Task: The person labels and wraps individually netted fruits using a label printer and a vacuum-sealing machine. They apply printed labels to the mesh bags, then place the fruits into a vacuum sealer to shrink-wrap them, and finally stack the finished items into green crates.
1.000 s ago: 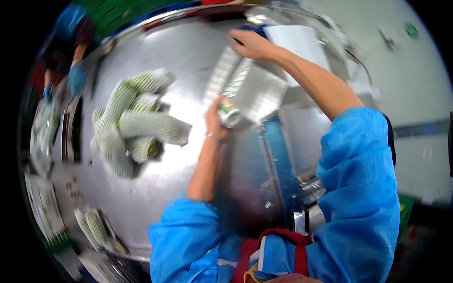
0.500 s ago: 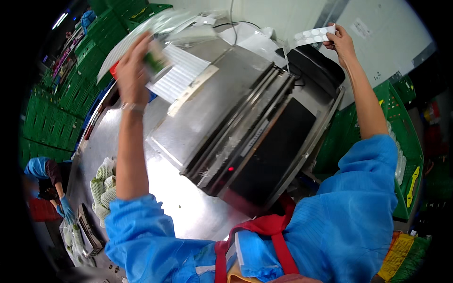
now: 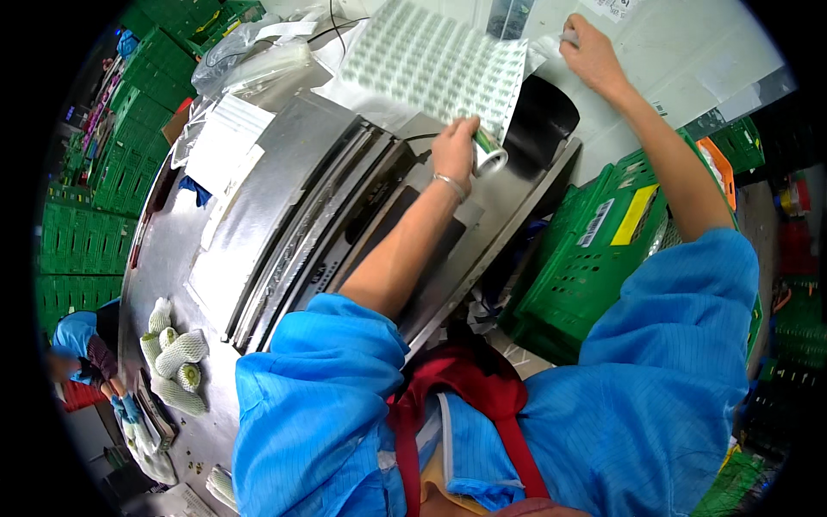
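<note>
Several pale-green, mesh-sleeved bundles (image 3: 178,351) at far left, on the grey metal table (image 3: 168,254). Then a white sheet patterned with green marks (image 3: 422,60); before it, bare left hand (image 3: 454,157) wrapped around a small green-and-white cylindrical roll (image 3: 489,158). Farther right, bare right hand (image 3: 593,59), well apart from the left, fingers closed on a pale piece (image 3: 569,37) too small to identify.

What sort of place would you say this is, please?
Probably a produce-packing room, judging by the stacked green crates, the pieces in foam netting, which look like vegetables, and the metal worktable that they lie on.
</note>
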